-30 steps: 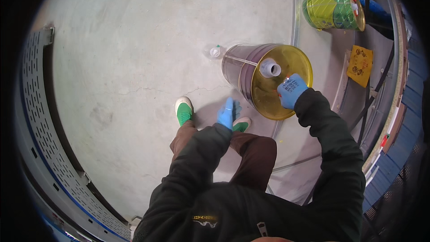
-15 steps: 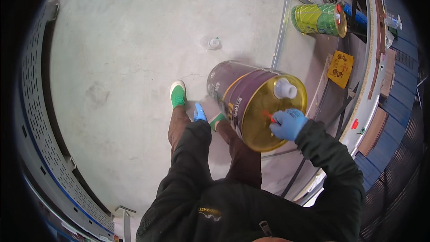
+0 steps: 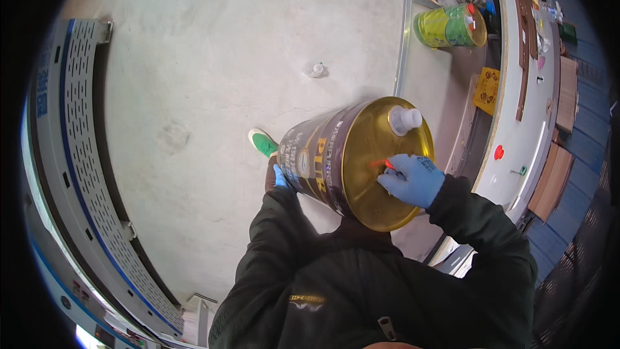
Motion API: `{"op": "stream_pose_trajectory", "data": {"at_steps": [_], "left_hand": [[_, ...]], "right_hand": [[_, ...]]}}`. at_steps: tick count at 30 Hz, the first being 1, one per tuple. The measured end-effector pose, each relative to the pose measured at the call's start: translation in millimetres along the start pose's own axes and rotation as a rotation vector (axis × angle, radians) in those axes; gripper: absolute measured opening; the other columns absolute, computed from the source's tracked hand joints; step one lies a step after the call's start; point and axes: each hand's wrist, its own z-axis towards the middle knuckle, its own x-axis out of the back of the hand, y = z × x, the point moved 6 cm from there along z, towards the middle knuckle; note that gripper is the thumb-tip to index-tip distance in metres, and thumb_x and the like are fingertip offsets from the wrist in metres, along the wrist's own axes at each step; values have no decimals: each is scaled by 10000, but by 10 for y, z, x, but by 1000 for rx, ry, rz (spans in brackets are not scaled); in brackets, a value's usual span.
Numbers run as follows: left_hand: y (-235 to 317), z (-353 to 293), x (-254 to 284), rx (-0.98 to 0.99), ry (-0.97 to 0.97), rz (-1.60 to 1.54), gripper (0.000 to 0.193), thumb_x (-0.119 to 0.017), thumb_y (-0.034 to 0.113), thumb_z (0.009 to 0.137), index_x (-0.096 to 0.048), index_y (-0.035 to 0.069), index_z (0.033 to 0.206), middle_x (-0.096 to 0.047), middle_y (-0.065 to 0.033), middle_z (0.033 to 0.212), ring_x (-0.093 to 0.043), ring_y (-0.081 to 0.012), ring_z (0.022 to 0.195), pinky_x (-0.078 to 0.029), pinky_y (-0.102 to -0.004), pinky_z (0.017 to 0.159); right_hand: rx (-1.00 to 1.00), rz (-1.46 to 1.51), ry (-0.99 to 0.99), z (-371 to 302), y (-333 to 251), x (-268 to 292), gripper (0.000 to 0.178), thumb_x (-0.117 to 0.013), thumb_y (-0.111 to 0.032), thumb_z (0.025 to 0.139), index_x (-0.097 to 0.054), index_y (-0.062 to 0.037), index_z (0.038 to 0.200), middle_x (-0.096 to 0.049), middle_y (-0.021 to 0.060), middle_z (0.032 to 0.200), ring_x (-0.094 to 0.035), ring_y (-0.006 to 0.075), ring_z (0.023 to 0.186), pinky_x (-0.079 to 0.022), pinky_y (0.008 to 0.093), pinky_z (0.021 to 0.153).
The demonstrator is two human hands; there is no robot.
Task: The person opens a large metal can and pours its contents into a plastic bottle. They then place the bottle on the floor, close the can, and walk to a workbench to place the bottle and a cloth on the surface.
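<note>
Now drum (image 3: 316,155) nearer torso (image 3: 361,284), tilted above floor (image 3: 206,187); right hand (image 3: 416,181) gripping red handle (image 3: 389,163); left hand (image 3: 279,176) newly against lower side, grip hidden, cannot tell; load likely shared.

drum (image 3: 323,155): dark purple, gold top (image 3: 368,145) | spout (image 3: 405,120): white | right grip (image 3: 407,181): blue | left grip (image 3: 279,176): blue

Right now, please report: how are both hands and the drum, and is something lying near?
Right hand closed on red handle. Left hand at drum's lower end, grip hidden. Drum tilted, white spout up. Clear plastic item on floor beyond.
</note>
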Motion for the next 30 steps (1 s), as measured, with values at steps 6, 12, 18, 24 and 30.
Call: {"op": "stream_pose_trajectory", "data": {"at_steps": [6, 12, 18, 24, 30], "left_hand": [[967, 255, 307, 230, 190, 101, 851, -250, 761, 975, -396, 147, 1544, -457, -123, 1544, -438, -376, 1389, -343, -524, 1173], [1706, 602, 579, 72, 202, 187, 779, -234, 680, 1023, -370, 126, 1554, -436, -123, 1562, -431, -361, 1411, -341, -533, 1185], [2404, 790, 499, 106, 107, 241, 717, -276, 639, 1022, -419, 146, 1522, -492, -116, 1503, -480, -344, 1362, -412, -533, 1134], [2472, 907, 824, 100, 285, 353, 718, -252, 647, 1025, -350, 188, 1567, -402, -94, 1588, -410, -341, 1429, -362, -524, 1172], [2426, 1046, 968, 135, 217, 346, 723, -283, 651, 1021, -316, 193, 1579, -370, -86, 1605, -385, -337, 1446, -351, -523, 1180]], "right_hand": [[37, 107, 255, 528, 143, -240, 307, -688, -318, 884, -667, -22, 964, -690, 174, 782, -665, 389, 720, -520, 479, 685], [310, 209, 462, 1731, 308, -406, 226, -688, -241, 893, -648, -19, 887, -656, 183, 726, -648, 379, 671, -494, 463, 603], [261, 318, 506, 2557, 432, -862, 257, -669, -309, 904, -682, -53, 927, -708, 186, 816, -680, 406, 770, -532, 515, 716], [147, 247, 492, 3090, 538, -1041, 287, -702, -251, 891, -673, 10, 1006, -725, 207, 895, -690, 415, 826, -550, 500, 744], [92, 238, 416, 3390, 570, -1130, 288, -674, -254, 902, -664, -5, 1045, -719, 204, 879, -678, 415, 825, -529, 509, 760]]}}
